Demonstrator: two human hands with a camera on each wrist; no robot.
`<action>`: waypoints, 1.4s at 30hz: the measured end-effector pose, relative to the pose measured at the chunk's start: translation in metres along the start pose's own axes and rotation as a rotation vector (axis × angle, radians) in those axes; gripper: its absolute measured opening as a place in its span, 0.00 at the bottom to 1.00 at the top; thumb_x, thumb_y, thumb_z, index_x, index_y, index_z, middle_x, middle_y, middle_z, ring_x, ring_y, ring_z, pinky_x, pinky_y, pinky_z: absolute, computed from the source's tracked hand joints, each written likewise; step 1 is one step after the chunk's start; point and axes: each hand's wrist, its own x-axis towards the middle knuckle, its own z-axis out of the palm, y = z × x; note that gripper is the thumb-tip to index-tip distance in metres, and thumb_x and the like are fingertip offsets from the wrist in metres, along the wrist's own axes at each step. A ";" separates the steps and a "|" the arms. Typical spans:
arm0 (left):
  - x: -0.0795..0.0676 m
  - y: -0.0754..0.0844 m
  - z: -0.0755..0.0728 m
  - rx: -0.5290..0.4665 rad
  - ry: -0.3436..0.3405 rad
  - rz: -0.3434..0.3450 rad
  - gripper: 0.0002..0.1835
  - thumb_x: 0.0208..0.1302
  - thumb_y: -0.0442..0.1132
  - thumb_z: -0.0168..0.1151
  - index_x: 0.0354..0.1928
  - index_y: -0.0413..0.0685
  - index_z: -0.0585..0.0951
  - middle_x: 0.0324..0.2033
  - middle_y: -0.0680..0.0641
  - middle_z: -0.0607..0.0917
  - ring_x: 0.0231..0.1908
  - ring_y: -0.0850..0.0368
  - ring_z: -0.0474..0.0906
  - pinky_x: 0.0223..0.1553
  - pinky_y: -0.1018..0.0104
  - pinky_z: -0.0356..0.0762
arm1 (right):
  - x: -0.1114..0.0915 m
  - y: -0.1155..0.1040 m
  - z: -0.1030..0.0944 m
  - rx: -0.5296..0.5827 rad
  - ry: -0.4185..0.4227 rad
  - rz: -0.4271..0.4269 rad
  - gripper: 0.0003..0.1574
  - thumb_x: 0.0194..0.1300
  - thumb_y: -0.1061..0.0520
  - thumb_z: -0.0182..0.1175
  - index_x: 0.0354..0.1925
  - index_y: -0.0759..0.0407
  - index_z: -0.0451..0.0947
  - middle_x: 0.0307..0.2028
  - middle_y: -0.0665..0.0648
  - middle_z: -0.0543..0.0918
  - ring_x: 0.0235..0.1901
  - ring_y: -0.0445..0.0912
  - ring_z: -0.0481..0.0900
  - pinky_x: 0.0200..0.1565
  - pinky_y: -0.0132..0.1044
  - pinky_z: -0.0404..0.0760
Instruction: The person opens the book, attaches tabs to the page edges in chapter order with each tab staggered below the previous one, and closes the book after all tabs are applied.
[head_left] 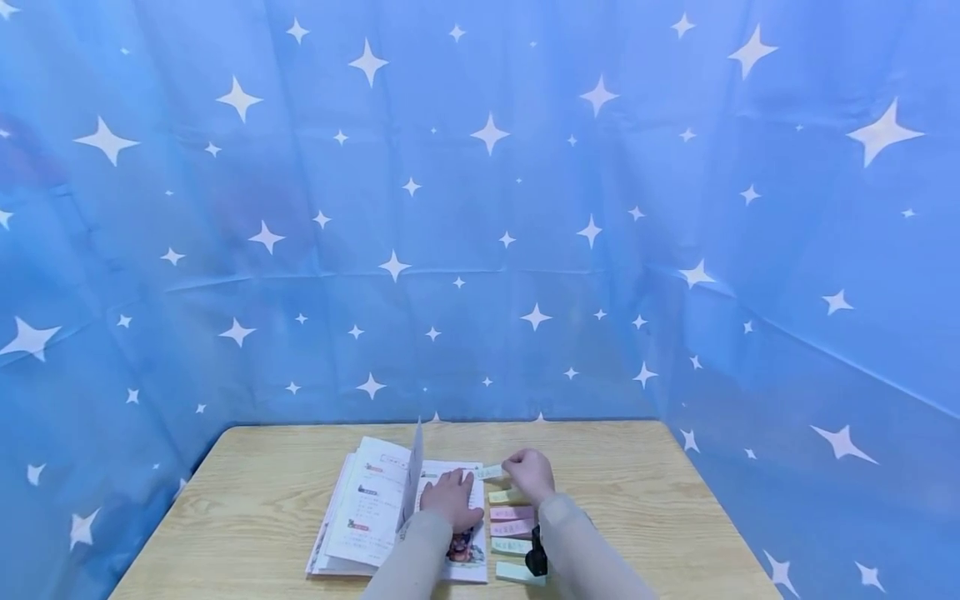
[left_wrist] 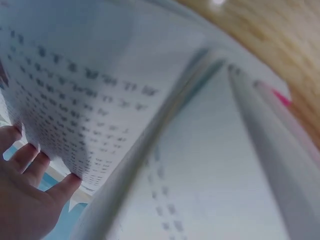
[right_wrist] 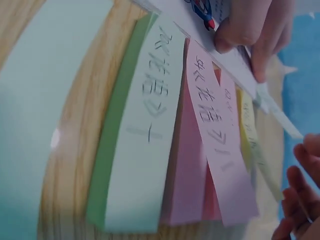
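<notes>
An open book (head_left: 375, 508) lies on the table, with one page (head_left: 413, 475) standing upright near the middle. My left hand (head_left: 452, 500) rests on the right-hand page with its fingers spread; the left wrist view shows the fingertips (left_wrist: 65, 187) against printed text. At that page's outer edge, near the top, a pale green sticky tab (head_left: 491, 472) sticks out sideways. My right hand (head_left: 532, 475) pinches its outer end. Below the right hand, a column of sticky note pads holds a yellow pad (head_left: 507, 497), pink pads (head_left: 512, 512) and a handwritten green pad (right_wrist: 145, 120).
The wooden table (head_left: 637, 475) carries the book and the pads. At the column's near end lies a pale blue-green pad (head_left: 519, 573). A black wrist device (head_left: 536, 558) sits by the right sleeve. Behind the table hangs a blue star-patterned curtain (head_left: 450, 225).
</notes>
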 end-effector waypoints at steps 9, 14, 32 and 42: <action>0.006 0.003 -0.003 0.005 -0.012 -0.033 0.28 0.55 0.50 0.54 0.59 0.52 0.68 0.56 0.48 0.68 0.56 0.48 0.62 0.49 0.40 0.63 | -0.036 -0.016 -0.002 -0.404 0.022 -0.424 0.07 0.49 0.52 0.62 0.29 0.52 0.82 0.33 0.51 0.80 0.34 0.48 0.75 0.37 0.51 0.69; 0.007 0.003 0.002 0.049 0.010 -0.015 0.28 0.55 0.48 0.55 0.59 0.53 0.69 0.55 0.48 0.69 0.55 0.49 0.64 0.47 0.43 0.66 | -0.069 -0.019 0.005 -0.650 -0.037 -0.636 0.11 0.47 0.46 0.63 0.28 0.50 0.82 0.31 0.46 0.81 0.32 0.45 0.74 0.33 0.48 0.67; 0.006 0.012 0.006 0.075 0.085 0.023 0.26 0.54 0.42 0.54 0.58 0.45 0.69 0.51 0.43 0.70 0.50 0.45 0.65 0.47 0.51 0.67 | -0.105 -0.011 0.032 -0.967 -0.109 -0.814 0.17 0.41 0.37 0.60 0.21 0.47 0.79 0.35 0.45 0.80 0.42 0.44 0.74 0.45 0.56 0.68; 0.003 0.013 -0.005 0.044 0.014 -0.013 0.22 0.60 0.44 0.50 0.57 0.52 0.71 0.54 0.45 0.70 0.53 0.44 0.65 0.42 0.36 0.66 | -0.104 -0.014 0.032 -0.990 -0.098 -0.780 0.18 0.41 0.38 0.61 0.24 0.49 0.80 0.35 0.47 0.80 0.38 0.44 0.75 0.42 0.51 0.69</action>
